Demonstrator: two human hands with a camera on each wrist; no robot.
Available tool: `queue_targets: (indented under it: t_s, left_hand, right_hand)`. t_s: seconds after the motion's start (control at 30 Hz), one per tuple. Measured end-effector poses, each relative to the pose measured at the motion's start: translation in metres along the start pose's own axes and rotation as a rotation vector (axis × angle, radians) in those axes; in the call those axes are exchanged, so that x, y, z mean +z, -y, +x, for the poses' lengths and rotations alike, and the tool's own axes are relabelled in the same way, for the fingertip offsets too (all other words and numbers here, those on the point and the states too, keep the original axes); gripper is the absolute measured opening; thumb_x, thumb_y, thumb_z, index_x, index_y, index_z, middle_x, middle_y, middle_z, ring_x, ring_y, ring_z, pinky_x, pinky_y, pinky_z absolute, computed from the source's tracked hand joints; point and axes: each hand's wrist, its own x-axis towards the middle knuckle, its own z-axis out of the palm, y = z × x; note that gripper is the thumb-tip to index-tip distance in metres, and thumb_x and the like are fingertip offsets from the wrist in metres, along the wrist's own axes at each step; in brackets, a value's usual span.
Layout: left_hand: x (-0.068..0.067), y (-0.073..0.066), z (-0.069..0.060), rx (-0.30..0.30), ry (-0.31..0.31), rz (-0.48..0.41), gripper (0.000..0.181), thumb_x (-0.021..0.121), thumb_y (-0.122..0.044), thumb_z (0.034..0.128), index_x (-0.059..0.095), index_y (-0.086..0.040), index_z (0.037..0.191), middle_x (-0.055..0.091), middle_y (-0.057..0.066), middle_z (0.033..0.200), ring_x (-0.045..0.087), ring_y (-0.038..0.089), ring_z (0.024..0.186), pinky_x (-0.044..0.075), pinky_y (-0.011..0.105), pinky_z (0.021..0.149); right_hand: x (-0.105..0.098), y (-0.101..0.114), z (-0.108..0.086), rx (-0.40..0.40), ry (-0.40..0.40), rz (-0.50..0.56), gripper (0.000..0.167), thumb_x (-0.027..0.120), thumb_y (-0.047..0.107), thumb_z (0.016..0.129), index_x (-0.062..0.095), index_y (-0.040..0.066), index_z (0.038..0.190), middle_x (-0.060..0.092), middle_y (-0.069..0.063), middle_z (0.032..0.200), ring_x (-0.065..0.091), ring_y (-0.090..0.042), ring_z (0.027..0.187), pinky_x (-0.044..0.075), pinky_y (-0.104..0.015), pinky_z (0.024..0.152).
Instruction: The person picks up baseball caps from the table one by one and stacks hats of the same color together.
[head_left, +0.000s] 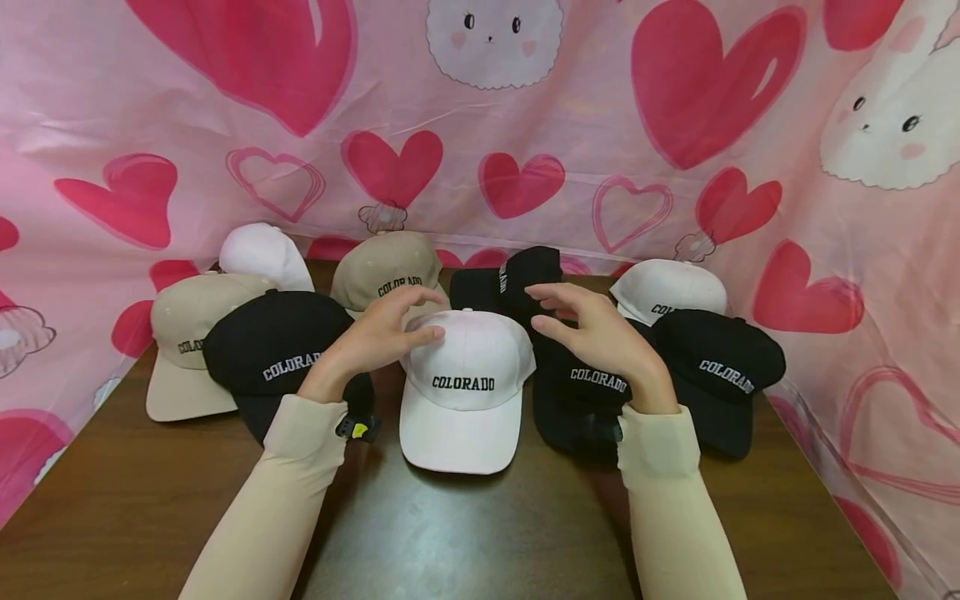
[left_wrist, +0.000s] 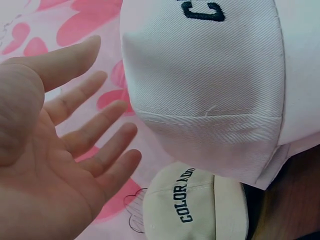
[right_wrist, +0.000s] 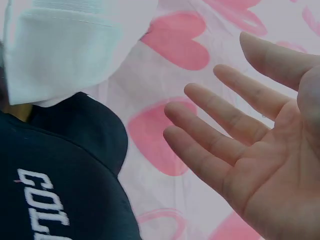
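A white cap [head_left: 467,358] with dark COLORADO lettering rests upright in the middle, its brim toward the front; its side fills much of the left wrist view. My left hand [head_left: 378,333] is spread at the cap's left, palm inward and fingers apart; the left wrist view shows a gap between the fingers and the cap [left_wrist: 210,75]. My right hand [head_left: 600,333] hovers right of the cap, above a black cap [head_left: 577,400], fingers extended and holding nothing. In the right wrist view, the right hand [right_wrist: 250,135] stands apart from the white cap [right_wrist: 60,55].
At the left stand a black cap [head_left: 277,346], a beige cap [head_left: 180,325] and a white one [head_left: 266,254]. Behind are a beige cap [head_left: 386,262] and a black one [head_left: 532,279]. White [head_left: 667,283] and black [head_left: 720,392] caps sit right. A heart-patterned cloth [head_left: 465,108] hangs behind.
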Motion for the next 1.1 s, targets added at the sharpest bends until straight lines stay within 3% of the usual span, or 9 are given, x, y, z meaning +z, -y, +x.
queue_targets:
  t_s: [0.33,0.5,0.67,0.9,1.1]
  left_hand:
    - [-0.002,-0.010,-0.001,0.073,-0.053,0.041,0.048,0.083,-0.022,0.0935,0.067,-0.015,0.138,0.060,0.007,0.144,0.049,0.027,0.138,0.040,0.058,0.117]
    - [-0.001,-0.012,-0.001,0.116,-0.070,0.053,0.051,0.085,-0.023,0.0909,0.067,-0.017,0.138,0.059,0.005,0.145,0.047,0.027,0.140,0.037,0.060,0.118]
    - [-0.001,-0.016,-0.001,0.166,-0.117,0.107,0.057,0.087,-0.024,0.0896,0.064,-0.018,0.141,0.056,0.006,0.149,0.045,0.028,0.141,0.037,0.061,0.117]
    - [0.004,-0.021,-0.002,0.302,-0.189,0.234,0.058,0.089,-0.024,0.0878,0.066,-0.014,0.140,0.055,0.008,0.152,0.045,0.031,0.141,0.034,0.055,0.118]
    - [0.013,-0.029,-0.001,0.342,-0.159,0.233,0.058,0.089,-0.026,0.0879,0.066,-0.015,0.140,0.053,0.008,0.154,0.045,0.031,0.141,0.035,0.056,0.116]
  right_hand:
    - [-0.025,0.002,-0.010,0.017,-0.112,0.045,0.048,0.071,0.018,0.104,0.059,0.014,0.150,0.063,-0.007,0.148,0.064,-0.026,0.131,0.046,-0.050,0.116]
    - [-0.051,-0.003,-0.012,0.052,-0.142,-0.039,0.047,0.070,0.020,0.104,0.060,0.015,0.150,0.066,-0.007,0.144,0.065,-0.028,0.129,0.047,-0.055,0.113]
    - [-0.090,-0.013,-0.008,0.121,-0.136,-0.174,0.052,0.071,0.031,0.103,0.058,0.016,0.152,0.065,-0.013,0.144,0.063,-0.035,0.129,0.049,-0.060,0.109]
    - [-0.136,-0.058,0.006,0.236,-0.047,-0.288,0.058,0.066,0.033,0.105,0.051,0.011,0.156,0.055,-0.024,0.152,0.055,-0.050,0.135,0.046,-0.068,0.107]
    - [-0.163,-0.113,0.007,0.367,0.032,-0.302,0.071,0.061,0.040,0.105,0.037,0.003,0.161,0.043,-0.033,0.157,0.043,-0.055,0.142,0.036,-0.072,0.113]
